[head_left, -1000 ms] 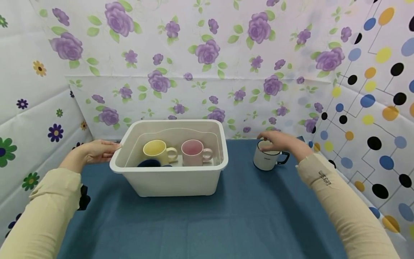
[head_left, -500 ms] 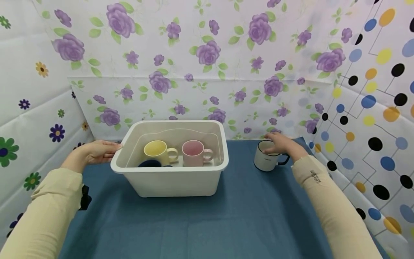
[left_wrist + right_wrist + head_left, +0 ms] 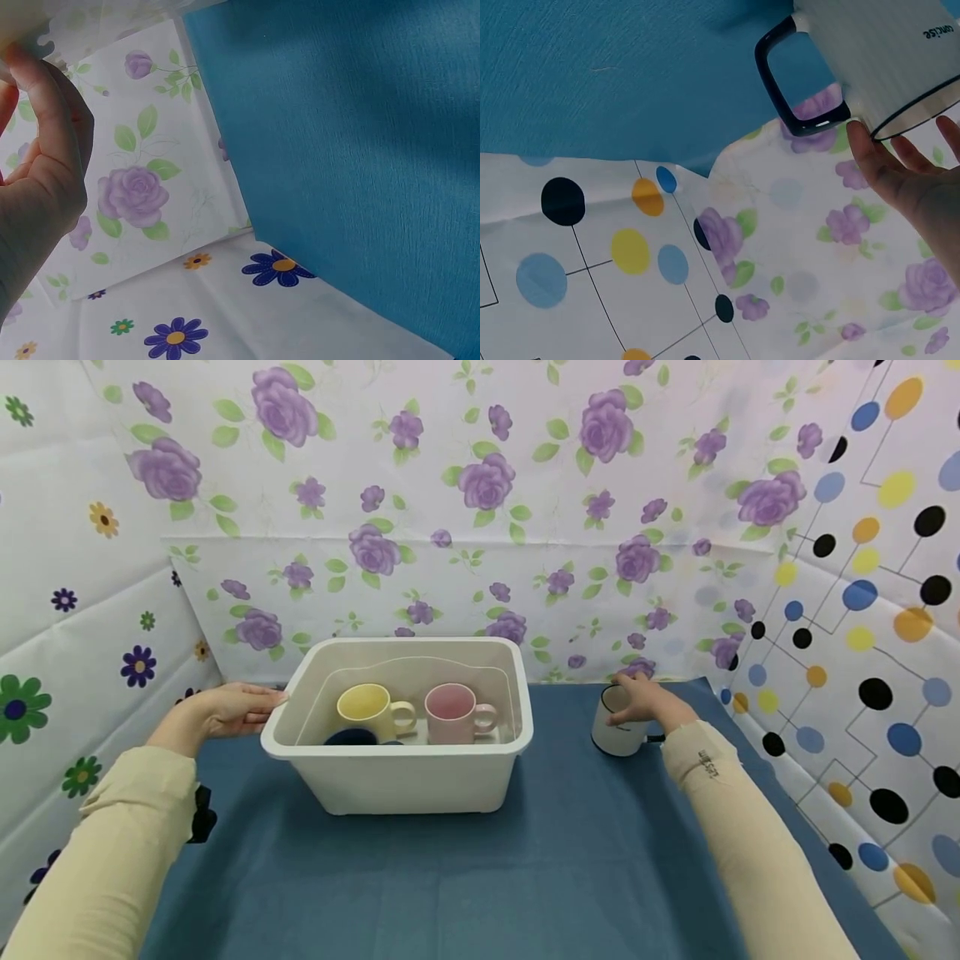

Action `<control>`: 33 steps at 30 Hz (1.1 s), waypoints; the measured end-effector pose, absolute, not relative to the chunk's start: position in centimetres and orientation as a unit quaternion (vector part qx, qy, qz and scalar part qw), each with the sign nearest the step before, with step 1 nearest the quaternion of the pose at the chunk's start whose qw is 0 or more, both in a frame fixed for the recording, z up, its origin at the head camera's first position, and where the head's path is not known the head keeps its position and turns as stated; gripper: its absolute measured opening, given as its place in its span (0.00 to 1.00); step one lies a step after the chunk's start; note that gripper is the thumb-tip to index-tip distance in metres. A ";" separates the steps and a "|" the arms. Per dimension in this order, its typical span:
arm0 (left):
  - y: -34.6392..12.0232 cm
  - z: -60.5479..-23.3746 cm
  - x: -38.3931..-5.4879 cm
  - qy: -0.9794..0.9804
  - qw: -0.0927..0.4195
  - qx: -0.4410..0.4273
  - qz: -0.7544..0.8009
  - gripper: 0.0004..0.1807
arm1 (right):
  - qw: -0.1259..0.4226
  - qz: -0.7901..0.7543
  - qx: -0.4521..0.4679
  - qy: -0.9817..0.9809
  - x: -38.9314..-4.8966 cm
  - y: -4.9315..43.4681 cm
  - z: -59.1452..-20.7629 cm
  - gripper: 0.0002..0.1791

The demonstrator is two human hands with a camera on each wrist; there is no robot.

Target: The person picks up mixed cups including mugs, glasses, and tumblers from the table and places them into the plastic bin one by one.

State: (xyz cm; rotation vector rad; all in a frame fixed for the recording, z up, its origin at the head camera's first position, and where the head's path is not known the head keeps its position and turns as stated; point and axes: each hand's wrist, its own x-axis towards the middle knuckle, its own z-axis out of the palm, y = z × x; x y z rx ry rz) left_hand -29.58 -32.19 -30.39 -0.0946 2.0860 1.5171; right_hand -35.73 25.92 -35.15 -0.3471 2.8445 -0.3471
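A white mug (image 3: pixel 606 733) with a dark rim and black handle stands upright on the table, at the right in the head view. My right hand (image 3: pixel 649 700) is at its top, thumb across the near side and fingers at the far rim. In the right wrist view its fingertips (image 3: pixel 860 139) meet the mug by the rim and handle. My left hand (image 3: pixel 228 710) holds the left rim of a cream plastic bin (image 3: pixel 405 781). Inside the bin sit a yellow mug (image 3: pixel 363 703), a pink mug (image 3: pixel 448 714) and a dark blue item (image 3: pixel 351 737), mostly hidden by the front wall.
A blue cloth (image 3: pixel 442 877) covers the table. Floral sheeting (image 3: pixel 487 527) hangs behind it, with a daisy-patterned sheet (image 3: pixel 82 543) on the left and a dotted one (image 3: pixel 855 652) on the right. Bare cloth lies between the bin and the white mug.
My right hand has come down and inward around the white mug's top, covering more of its handle. The left hand stays on the bin's rim.
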 end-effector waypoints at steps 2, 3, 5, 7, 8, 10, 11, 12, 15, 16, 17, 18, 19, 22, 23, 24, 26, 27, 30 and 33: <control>-32.2 -30.4 -29.6 0.777 0.276 -0.034 0.565 0.07 | 0.130 -0.114 -0.117 0.978 -35.9 25.9 -35.3 0.44; -32.2 -30.4 -29.6 0.779 0.275 -0.035 0.562 0.11 | 0.132 -0.112 -0.115 0.978 -35.9 25.9 -35.3 0.44; -32.1 -30.5 -29.7 0.784 0.275 -0.035 0.556 0.20 | 0.135 -0.112 -0.112 0.978 -36.1 25.9 -35.5 0.44; -32.6 -31.1 -30.3 0.778 0.279 -0.042 0.561 0.23 | 0.137 -0.112 -0.111 0.978 -36.1 26.0 -35.7 0.44; -32.6 -31.1 -30.3 0.777 0.280 -0.043 0.563 0.21 | 0.138 -0.113 -0.110 0.978 -36.2 26.1 -35.8 0.44; -32.6 -31.0 -30.3 0.774 0.280 -0.043 0.566 0.17 | 0.140 -0.116 -0.109 0.977 -36.3 26.2 -36.1 0.44; -32.6 -31.0 -30.3 0.772 0.281 -0.042 0.569 0.13 | 0.139 -0.117 -0.110 0.977 -36.3 26.3 -36.1 0.44; -32.6 -30.9 -30.2 0.769 0.281 -0.043 0.573 0.09 | 0.139 -0.119 -0.112 0.977 -36.3 26.3 -36.2 0.44; -32.0 -30.4 -29.6 0.776 0.275 -0.039 0.567 0.09 | 0.139 -0.126 -0.114 0.976 -36.5 26.5 -36.4 0.43; -32.1 -30.4 -29.6 0.776 0.275 -0.040 0.567 0.09 | 0.138 -0.126 -0.116 0.975 -36.5 26.5 -36.4 0.43; -32.1 -30.4 -29.6 0.776 0.274 -0.042 0.567 0.09 | 0.138 -0.126 -0.118 0.975 -36.6 26.5 -36.4 0.43; -32.2 -30.4 -29.6 0.776 0.273 -0.042 0.567 0.09 | 0.138 -0.127 -0.117 0.975 -36.6 26.5 -36.4 0.43; -32.2 -30.4 -29.6 0.776 0.273 -0.043 0.567 0.09 | 0.137 -0.126 -0.117 0.975 -36.6 26.4 -36.5 0.43; -32.4 -30.5 -29.7 0.775 0.273 -0.041 0.568 0.09 | 0.132 -0.127 -0.122 0.976 -36.7 26.4 -36.5 0.42; -32.4 -30.5 -29.7 0.776 0.274 -0.040 0.567 0.10 | 0.130 -0.128 -0.123 0.976 -36.8 26.4 -36.5 0.42; -32.4 -30.6 -29.7 0.776 0.274 -0.039 0.567 0.13 | 0.128 -0.128 -0.124 0.975 -36.8 26.4 -36.5 0.42; -32.5 -30.7 -29.8 0.777 0.275 -0.037 0.565 0.20 | 0.125 -0.129 -0.129 0.975 -36.8 26.3 -36.5 0.42; -32.5 -30.7 -29.8 0.779 0.275 -0.035 0.562 0.24 | 0.123 -0.128 -0.132 0.975 -36.9 26.3 -36.5 0.42; -32.5 -30.8 -29.9 0.777 0.278 -0.035 0.563 0.27 | 0.120 -0.124 -0.136 0.975 -36.8 26.4 -36.4 0.42; -32.6 -30.7 -30.0 0.770 0.284 -0.035 0.570 0.16 | 0.119 -0.123 -0.139 0.975 -36.7 26.4 -36.4 0.43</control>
